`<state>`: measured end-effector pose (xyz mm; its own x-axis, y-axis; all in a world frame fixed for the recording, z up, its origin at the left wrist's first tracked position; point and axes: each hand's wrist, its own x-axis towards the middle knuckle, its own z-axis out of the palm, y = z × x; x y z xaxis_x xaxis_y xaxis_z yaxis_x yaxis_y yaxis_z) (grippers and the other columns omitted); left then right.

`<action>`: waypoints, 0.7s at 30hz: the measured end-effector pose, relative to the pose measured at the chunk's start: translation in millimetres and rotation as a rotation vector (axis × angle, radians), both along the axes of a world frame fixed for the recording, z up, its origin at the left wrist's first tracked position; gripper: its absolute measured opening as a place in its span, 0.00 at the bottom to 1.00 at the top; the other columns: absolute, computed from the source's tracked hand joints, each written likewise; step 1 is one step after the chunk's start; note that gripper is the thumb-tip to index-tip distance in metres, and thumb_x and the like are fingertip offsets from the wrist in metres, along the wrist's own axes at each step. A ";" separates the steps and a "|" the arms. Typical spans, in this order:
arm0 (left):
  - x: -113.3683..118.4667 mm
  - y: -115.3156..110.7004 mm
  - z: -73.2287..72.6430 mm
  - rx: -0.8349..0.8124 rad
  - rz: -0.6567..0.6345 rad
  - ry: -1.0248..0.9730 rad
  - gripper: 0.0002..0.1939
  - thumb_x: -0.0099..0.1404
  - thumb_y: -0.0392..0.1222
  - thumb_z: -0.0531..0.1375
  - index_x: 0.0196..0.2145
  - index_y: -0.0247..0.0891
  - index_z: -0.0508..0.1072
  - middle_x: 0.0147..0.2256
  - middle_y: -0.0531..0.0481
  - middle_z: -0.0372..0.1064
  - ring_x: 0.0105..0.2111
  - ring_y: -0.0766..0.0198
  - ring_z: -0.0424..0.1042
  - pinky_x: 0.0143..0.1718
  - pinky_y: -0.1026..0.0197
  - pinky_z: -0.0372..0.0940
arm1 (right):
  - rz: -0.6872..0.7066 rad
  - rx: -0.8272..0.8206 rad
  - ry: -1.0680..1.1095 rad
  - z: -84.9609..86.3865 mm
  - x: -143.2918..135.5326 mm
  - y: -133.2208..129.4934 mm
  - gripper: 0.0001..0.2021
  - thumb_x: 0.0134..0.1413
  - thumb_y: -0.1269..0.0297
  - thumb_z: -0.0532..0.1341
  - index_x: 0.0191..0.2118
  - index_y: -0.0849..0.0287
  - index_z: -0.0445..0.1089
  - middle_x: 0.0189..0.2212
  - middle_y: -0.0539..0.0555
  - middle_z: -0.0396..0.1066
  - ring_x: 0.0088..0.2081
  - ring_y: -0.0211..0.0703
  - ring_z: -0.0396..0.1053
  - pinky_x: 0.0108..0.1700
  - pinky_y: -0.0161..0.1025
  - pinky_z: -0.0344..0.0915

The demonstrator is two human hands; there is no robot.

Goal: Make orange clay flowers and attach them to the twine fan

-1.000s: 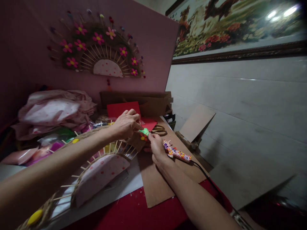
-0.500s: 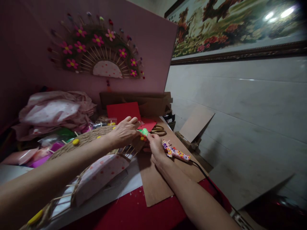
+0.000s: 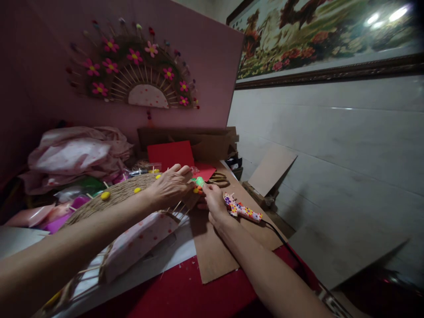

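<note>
My right hand point(image 3: 216, 204) pinches a small light-green piece point(image 3: 199, 181), with an orange flower shape point(image 3: 198, 190) just below it. Close by on the left, my left hand point(image 3: 172, 183) has its fingers curled down toward the same spot; its fingertips are hidden. Under my left forearm lies a fan-shaped craft point(image 3: 122, 191) wound with twine, dotted with yellow buttons and crossed by thin sticks. Its half-round centre point(image 3: 141, 240) is covered in pale spotted cloth. A flower-patterned glue gun point(image 3: 243, 210) rests just right of my right hand.
Brown cardboard point(image 3: 217, 260) and a red tablecloth point(image 3: 179, 291) lie in front. Scissors point(image 3: 219, 179) and red paper point(image 3: 170, 153) are behind my hands. Crumpled pink cloth point(image 3: 76, 152) is heaped at left. A finished flowered fan point(image 3: 149, 95) hangs behind. The glue gun's black cord point(image 3: 281, 238) runs right.
My left hand has shifted down very slightly near the green piece, and more of the orange flower shows. My right hand keeps its grip in almost the same place.
</note>
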<state>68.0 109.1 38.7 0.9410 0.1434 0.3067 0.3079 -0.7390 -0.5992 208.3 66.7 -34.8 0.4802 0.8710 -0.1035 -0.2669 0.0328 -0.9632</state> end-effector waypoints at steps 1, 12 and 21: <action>0.6 -0.9 -0.6 0.004 -0.001 0.004 0.06 0.64 0.40 0.55 0.35 0.38 0.72 0.32 0.45 0.67 0.37 0.55 0.59 0.35 0.54 0.50 | 0.000 0.000 -0.002 -0.2 0.0 0.0 0.07 0.53 0.61 0.58 0.33 0.59 0.62 0.22 0.45 0.64 0.18 0.31 0.62 0.14 0.27 0.61; -4.2 0.7 -3.2 0.022 0.066 -0.046 0.05 0.63 0.39 0.57 0.34 0.38 0.72 0.32 0.45 0.66 0.37 0.54 0.59 0.36 0.54 0.51 | 0.014 -0.034 0.019 6.8 -1.7 -2.0 0.04 0.56 0.65 0.55 0.33 0.59 0.60 0.22 0.45 0.64 0.17 0.31 0.62 0.13 0.26 0.61; -3.0 1.4 -6.6 -0.014 0.047 -0.031 0.06 0.64 0.40 0.55 0.36 0.39 0.71 0.33 0.45 0.66 0.37 0.55 0.59 0.37 0.54 0.51 | 0.010 -0.035 0.002 6.8 -1.5 -2.2 0.04 0.57 0.65 0.55 0.33 0.59 0.60 0.23 0.46 0.63 0.18 0.31 0.62 0.13 0.27 0.61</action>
<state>65.0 110.5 32.2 0.9232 0.1913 0.3333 0.3606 -0.7314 -0.5789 206.8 64.5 -28.1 0.4712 0.8717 -0.1349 -0.2685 -0.0040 -0.9633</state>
